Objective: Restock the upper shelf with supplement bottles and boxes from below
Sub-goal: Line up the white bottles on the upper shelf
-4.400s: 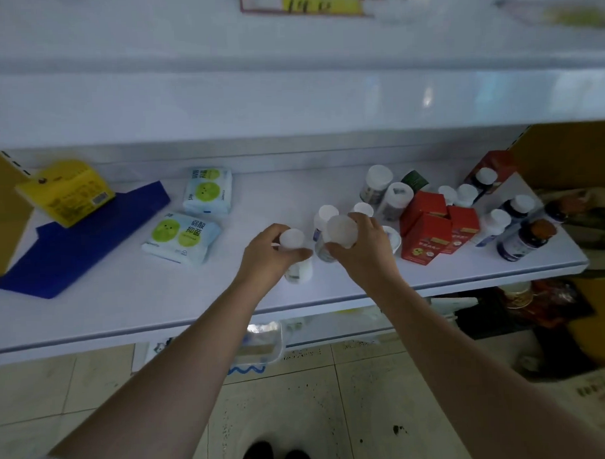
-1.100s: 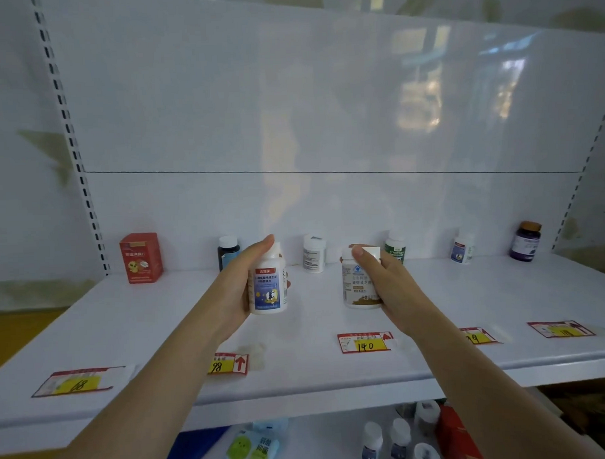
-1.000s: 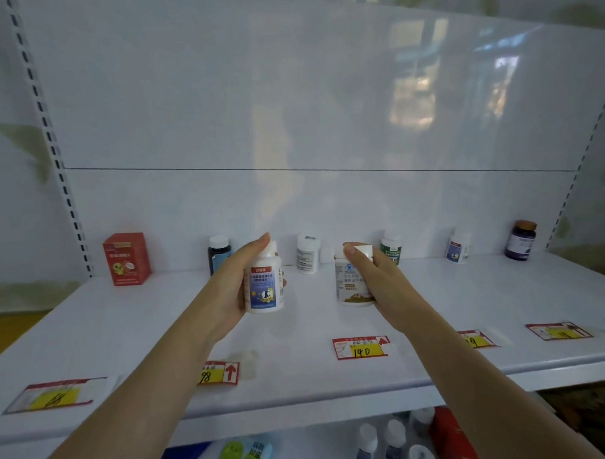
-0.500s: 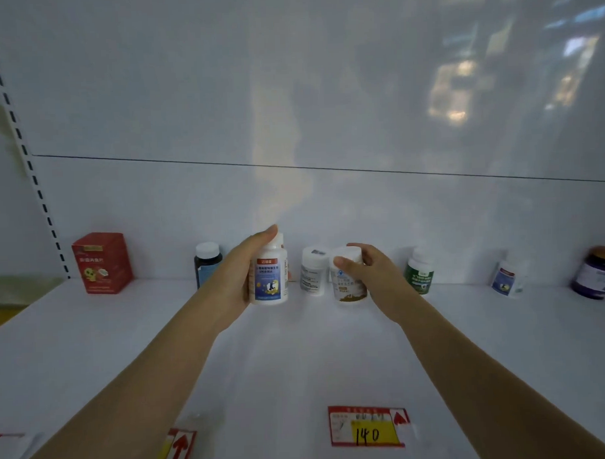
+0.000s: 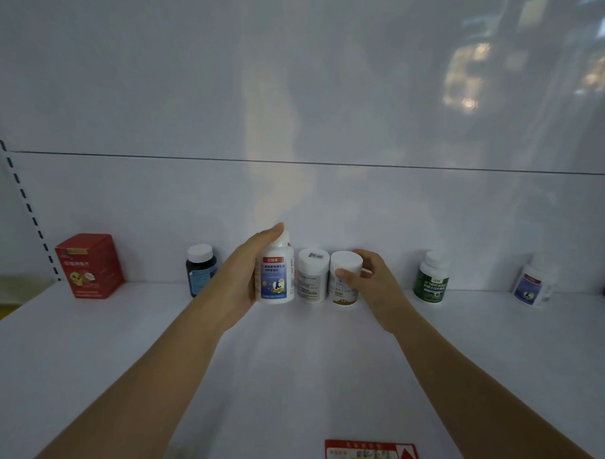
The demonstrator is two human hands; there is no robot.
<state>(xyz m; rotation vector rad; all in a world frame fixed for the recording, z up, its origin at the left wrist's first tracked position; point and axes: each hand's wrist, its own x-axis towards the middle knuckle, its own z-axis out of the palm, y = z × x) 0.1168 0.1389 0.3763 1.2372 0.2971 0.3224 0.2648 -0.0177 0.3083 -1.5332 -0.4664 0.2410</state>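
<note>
- Crowding is the worry at centre frame, where three bottles sit nearly shoulder to shoulder along the back panel (image 5: 327, 208) of the upper shelf (image 5: 299, 366).
- Which one would go over?
- Probably the white bottle (image 5: 313, 280) in the middle. It stands free between the two held ones, so a sideways nudge from either could knock it down or push it along the row.
- What is the left hand (image 5: 243, 283) doing?
- It is wrapped around the blue-label bottle (image 5: 274, 280), with one finger reaching up over the cap. The bottle is upright, just left of the white one. I cannot tell whether its base is on the shelf.
- So letting go too soon might drop it?
- Yes, and it could fall left towards the dark bottle (image 5: 201, 274).
- And the right hand (image 5: 373, 290)?
- It pinches the brown-label bottle (image 5: 344, 282) near the cap, thumb in front and fingers curled behind. That bottle looks set down just right of the white one. A hand snagging on the way off could tilt it.
</note>
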